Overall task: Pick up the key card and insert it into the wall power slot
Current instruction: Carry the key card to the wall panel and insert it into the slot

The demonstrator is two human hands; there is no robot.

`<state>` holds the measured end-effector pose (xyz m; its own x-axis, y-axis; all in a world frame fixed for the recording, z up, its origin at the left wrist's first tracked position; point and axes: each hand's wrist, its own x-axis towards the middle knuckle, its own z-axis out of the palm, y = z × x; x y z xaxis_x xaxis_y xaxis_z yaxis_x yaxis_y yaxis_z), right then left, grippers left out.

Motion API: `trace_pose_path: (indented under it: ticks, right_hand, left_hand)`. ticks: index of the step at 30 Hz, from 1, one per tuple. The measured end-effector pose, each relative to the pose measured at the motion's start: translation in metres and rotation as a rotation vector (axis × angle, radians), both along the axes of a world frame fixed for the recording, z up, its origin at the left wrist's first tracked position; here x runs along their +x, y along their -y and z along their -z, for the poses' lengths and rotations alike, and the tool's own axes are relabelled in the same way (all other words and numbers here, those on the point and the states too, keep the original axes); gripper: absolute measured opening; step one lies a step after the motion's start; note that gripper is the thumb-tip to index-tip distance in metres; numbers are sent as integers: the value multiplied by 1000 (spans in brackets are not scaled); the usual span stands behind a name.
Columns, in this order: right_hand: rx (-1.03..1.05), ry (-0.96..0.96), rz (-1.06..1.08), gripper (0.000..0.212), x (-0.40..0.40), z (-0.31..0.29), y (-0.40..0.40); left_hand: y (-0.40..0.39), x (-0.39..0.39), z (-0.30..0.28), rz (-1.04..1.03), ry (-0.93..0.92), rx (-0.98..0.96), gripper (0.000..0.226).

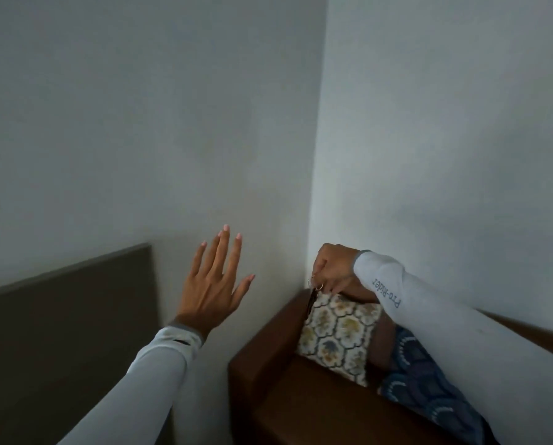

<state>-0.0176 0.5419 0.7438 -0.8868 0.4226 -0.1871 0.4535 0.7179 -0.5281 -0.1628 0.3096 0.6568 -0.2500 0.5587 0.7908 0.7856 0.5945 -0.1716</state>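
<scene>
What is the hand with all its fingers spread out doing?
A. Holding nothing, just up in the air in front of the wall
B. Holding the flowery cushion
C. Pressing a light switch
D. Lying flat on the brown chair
A: the left hand is open with its fingers spread and nothing in it, raised in front of the bare white wall; it is the right hand that is down at the patterned cushion.

A brown armchair (268,396) in the wall corner carries two cushions — one floral-patterned (336,332), one blue (429,380).
</scene>
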Motion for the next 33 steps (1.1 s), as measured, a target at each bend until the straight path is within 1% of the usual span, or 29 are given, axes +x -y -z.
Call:
trace_pose_path:
  ticks: [2, 3, 5, 6, 8, 9, 10, 11, 13, 14, 17, 23, 27, 28, 30, 33]
  right_hand:
    - [-107, 40, 92, 13, 46, -7, -33]
    - [-161, 32, 141, 18, 69, -9, -49]
    - [-257, -28, 243, 31, 117, -13, -81]
    - [-303, -67, 289, 33, 141, -15, -97]
    - [-367, -147, 358, 32, 187, -18, -129]
    - [-366, -186, 381, 28, 210, -21, -146]
    - [-344, -229, 396, 23, 228, -23, -160]
    - [-310, -279, 412, 26, 248, -25, -175]
    - [-206, -373, 473, 39, 292, -30, -209]
    - [-139, -398, 502, 38, 313, -33, -225]
    - [3, -428, 523, 29, 374, -42, -267]
    - [197, -463, 553, 27, 468, -58, -351]
    - [262, -519, 598, 19, 514, -70, -408]
    - [295, -539, 611, 19, 524, -72, -422]
    - [293, -613, 629, 22, 543, -77, -453]
    - [317, -666, 648, 19, 565, -82, -504]
  left_hand:
    - [-47, 29, -8, 74, -5, -6, 74]
    - [-70, 44, -11, 110, -5, -6, 74]
    - [-116, 79, -17, 180, 3, 0, 74]
    - [-138, 98, -20, 215, 6, 4, 74]
    - [-181, 136, -27, 275, -10, 7, 74]
    - [-202, 155, -30, 298, -25, 9, 73]
    - [-220, 172, -32, 315, -33, 7, 73]
    - [-238, 190, -35, 331, -41, 5, 72]
    - [-279, 230, -42, 365, -56, 2, 73]
    - [-298, 248, -45, 380, -61, 0, 74]
    - [-353, 300, -55, 429, -80, 14, 74]
    - [-458, 377, -76, 529, -133, 18, 74]
    - [-534, 417, -86, 600, -148, 38, 73]
    - [-554, 426, -87, 614, -152, 49, 73]
    - [-594, 443, -90, 641, -158, 65, 73]
    - [-659, 461, -95, 668, -162, 80, 73]
